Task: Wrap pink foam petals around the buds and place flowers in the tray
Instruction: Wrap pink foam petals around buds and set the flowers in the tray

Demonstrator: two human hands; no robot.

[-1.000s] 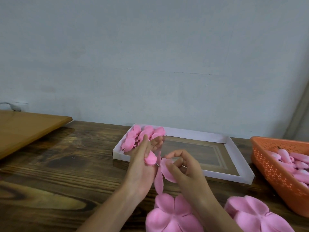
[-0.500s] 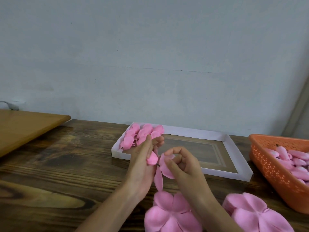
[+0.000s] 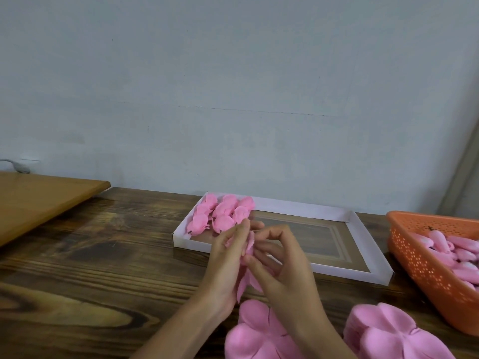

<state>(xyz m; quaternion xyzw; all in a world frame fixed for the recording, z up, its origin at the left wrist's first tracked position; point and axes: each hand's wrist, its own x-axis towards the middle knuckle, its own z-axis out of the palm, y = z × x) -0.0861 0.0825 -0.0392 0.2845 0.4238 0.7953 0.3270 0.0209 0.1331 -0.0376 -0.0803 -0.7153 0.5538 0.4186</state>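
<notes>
Two hands close together on a pink petal piece (image 3: 251,242), just short of the tray (image 3: 363,244).

The left hand (image 3: 228,257) holds the foam with nearly straight fingers, while the right hand (image 3: 282,268) pinches it with curled fingers and thumb; loose petals hang between the wrists, and any bud inside is hidden. Finished flowers (image 3: 223,216) lie in the tray's far corner, beyond the left fingertips. An orange basket (image 3: 420,260) of buds (image 3: 456,255) sits right of the right hand. Flat petal stacks (image 3: 259,335) lie under the wrists on the wooden table (image 3: 103,268).
</notes>
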